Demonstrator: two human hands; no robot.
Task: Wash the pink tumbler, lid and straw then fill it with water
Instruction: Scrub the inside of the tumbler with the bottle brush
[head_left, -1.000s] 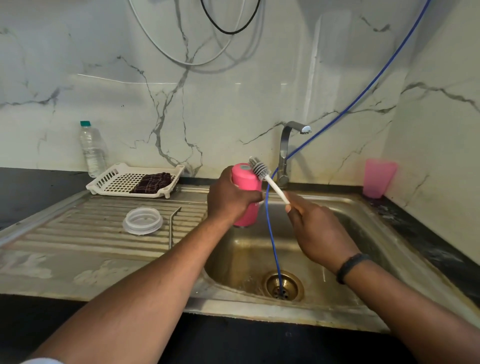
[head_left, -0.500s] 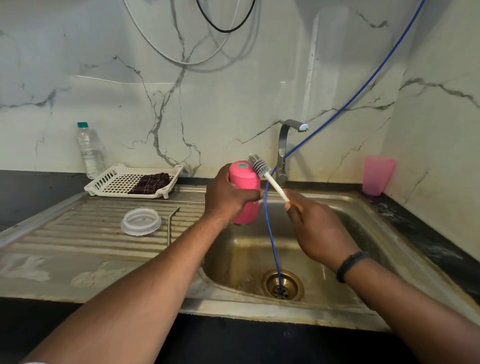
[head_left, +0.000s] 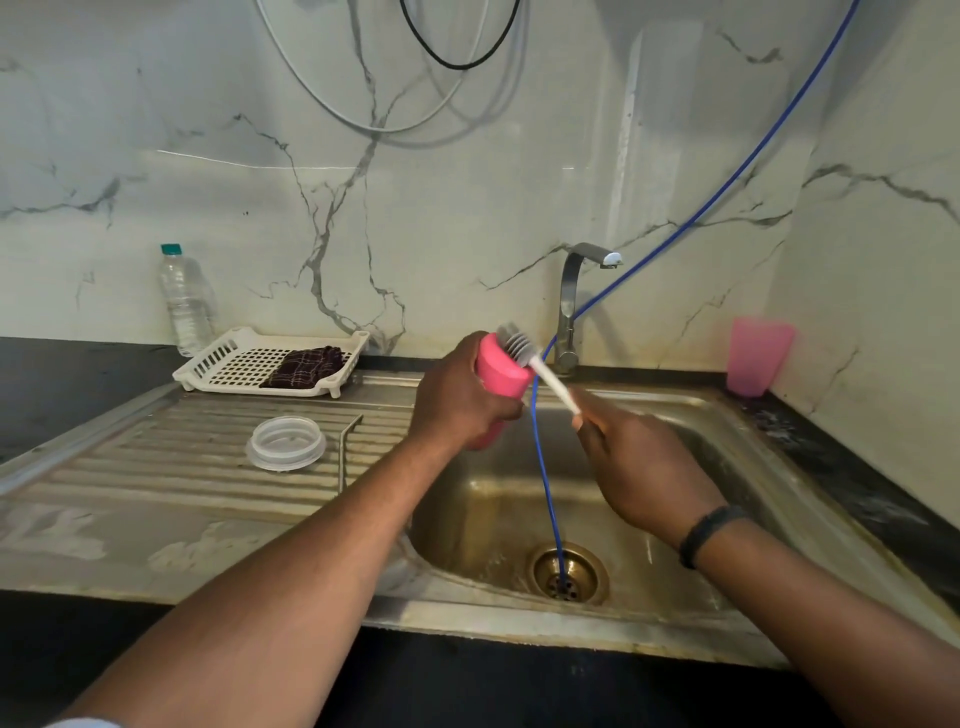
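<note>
My left hand (head_left: 460, 397) grips the pink tumbler (head_left: 500, 374) and holds it over the left rim of the sink basin (head_left: 488, 499). My right hand (head_left: 639, 462) grips the white handle of a bottle brush (head_left: 540, 371), whose grey bristle head lies against the tumbler's upper end. The clear lid (head_left: 285, 442) lies flat on the ribbed draining board (head_left: 156, 457). A thin metal straw (head_left: 345, 447) lies just right of the lid.
A steel tap (head_left: 571, 306) stands behind the basin, and a blue hose (head_left: 545, 478) hangs down into the drain (head_left: 566, 574). A pink cup (head_left: 758, 356) sits in the right corner. A white basket with a dark cloth (head_left: 270, 364) and a water bottle (head_left: 184, 301) stand at the back left.
The tumbler has tilted a little, its upper end leaning left. The brush head has slid across that end. Both hands stay in nearly the same place.
</note>
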